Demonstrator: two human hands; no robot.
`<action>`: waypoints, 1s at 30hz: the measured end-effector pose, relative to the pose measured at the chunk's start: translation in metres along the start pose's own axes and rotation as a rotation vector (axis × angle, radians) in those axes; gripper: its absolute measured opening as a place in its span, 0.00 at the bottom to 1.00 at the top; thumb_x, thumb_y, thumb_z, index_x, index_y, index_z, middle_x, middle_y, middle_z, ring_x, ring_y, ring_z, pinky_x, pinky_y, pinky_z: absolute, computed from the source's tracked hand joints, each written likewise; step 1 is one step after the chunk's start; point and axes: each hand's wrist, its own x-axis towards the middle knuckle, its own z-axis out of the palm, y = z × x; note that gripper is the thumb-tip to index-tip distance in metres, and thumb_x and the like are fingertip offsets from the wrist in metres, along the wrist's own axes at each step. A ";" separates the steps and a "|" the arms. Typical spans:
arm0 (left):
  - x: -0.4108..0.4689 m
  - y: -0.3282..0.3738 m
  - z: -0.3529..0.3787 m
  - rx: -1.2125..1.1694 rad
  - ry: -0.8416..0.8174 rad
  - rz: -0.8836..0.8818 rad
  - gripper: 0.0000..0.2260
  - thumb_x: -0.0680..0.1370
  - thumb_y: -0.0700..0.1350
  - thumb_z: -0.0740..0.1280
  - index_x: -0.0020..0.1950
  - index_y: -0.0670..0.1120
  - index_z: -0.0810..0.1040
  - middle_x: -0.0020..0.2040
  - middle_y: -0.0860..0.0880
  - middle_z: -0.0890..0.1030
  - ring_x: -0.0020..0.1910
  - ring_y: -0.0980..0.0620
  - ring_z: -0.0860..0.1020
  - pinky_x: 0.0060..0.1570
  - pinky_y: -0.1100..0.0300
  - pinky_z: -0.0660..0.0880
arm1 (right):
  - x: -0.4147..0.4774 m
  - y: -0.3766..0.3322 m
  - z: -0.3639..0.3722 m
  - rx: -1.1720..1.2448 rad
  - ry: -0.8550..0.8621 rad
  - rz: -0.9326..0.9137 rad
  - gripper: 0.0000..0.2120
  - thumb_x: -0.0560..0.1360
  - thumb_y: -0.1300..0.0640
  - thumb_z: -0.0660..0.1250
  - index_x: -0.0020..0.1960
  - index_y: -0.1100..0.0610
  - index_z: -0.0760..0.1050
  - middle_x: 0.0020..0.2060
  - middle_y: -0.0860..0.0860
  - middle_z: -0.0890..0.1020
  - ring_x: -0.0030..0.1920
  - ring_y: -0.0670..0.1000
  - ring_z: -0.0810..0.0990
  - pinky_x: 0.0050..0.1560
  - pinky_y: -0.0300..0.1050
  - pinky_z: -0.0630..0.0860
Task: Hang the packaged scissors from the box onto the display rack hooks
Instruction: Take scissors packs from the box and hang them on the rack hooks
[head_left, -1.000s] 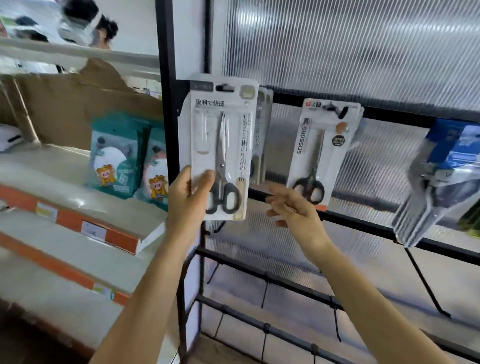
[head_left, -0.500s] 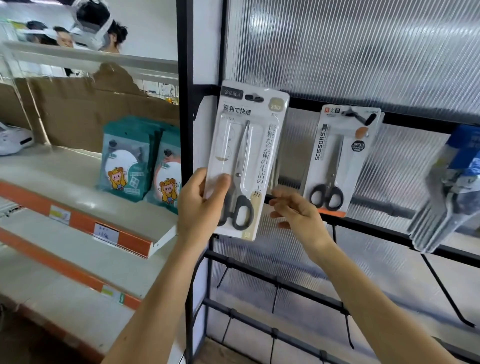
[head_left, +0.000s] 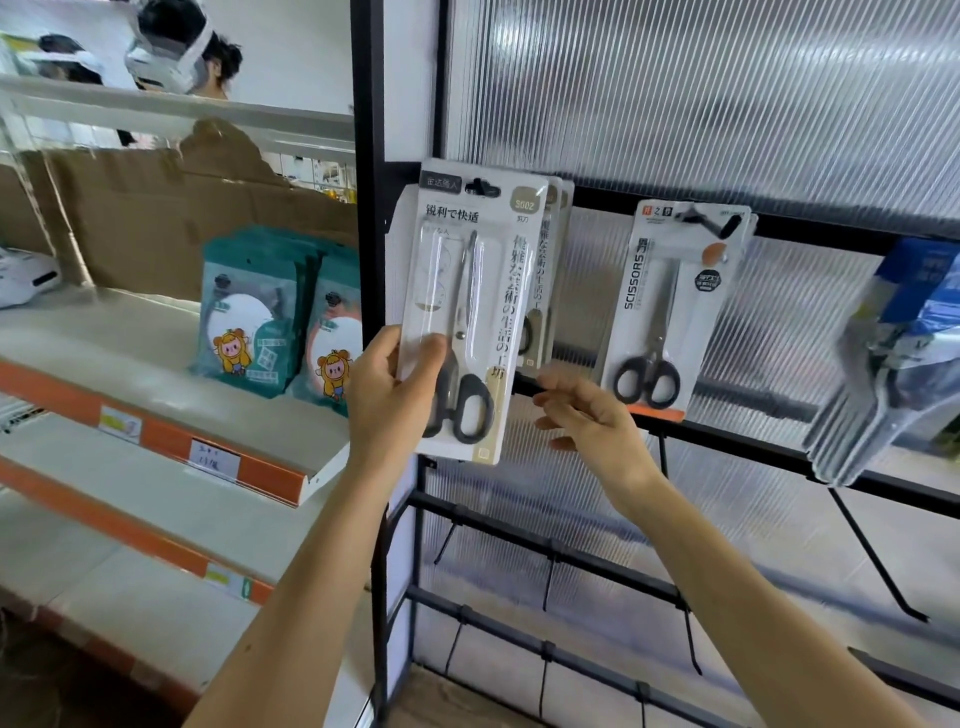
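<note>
My left hand (head_left: 387, 395) grips the lower left of a white scissors pack (head_left: 470, 306) with black handles and holds it upright against the black display rack (head_left: 727, 431). The pack's hang hole sits at the hook tip (head_left: 483, 188). Behind it hang two or so matching packs (head_left: 550, 270). My right hand (head_left: 587, 421) reaches under those hanging packs with fingers loosely extended, holding nothing. The box is out of view.
A second kind of scissors pack (head_left: 675, 306) hangs to the right. Blue-topped packs (head_left: 893, 353) hang at the far right. Bare black hooks (head_left: 872, 556) jut out lower down. Teal packets (head_left: 249, 312) stand on the left shelf (head_left: 171, 410). A person stands behind that shelf.
The pack in my left hand has come closer to the hook, its hole now at the hook tip. My right hand stays just below the hanging packs.
</note>
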 end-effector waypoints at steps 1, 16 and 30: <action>0.000 -0.001 0.001 0.003 0.006 -0.008 0.13 0.76 0.45 0.66 0.40 0.35 0.72 0.29 0.49 0.69 0.29 0.57 0.66 0.30 0.65 0.63 | -0.001 0.000 -0.001 -0.002 0.002 -0.001 0.12 0.78 0.64 0.59 0.50 0.48 0.75 0.47 0.49 0.80 0.43 0.46 0.79 0.42 0.38 0.75; 0.058 -0.021 0.047 0.090 -0.112 -0.236 0.12 0.76 0.49 0.64 0.48 0.40 0.74 0.38 0.48 0.75 0.37 0.53 0.72 0.37 0.62 0.66 | 0.019 -0.002 -0.020 -0.225 0.086 0.041 0.10 0.78 0.59 0.60 0.57 0.50 0.75 0.46 0.45 0.79 0.49 0.49 0.79 0.47 0.40 0.76; -0.067 0.014 0.156 0.312 -0.695 0.669 0.12 0.73 0.46 0.59 0.50 0.43 0.77 0.48 0.45 0.79 0.48 0.44 0.78 0.43 0.57 0.73 | -0.066 0.000 -0.138 -0.747 0.488 0.069 0.13 0.75 0.63 0.63 0.59 0.57 0.76 0.52 0.53 0.82 0.51 0.52 0.80 0.54 0.42 0.73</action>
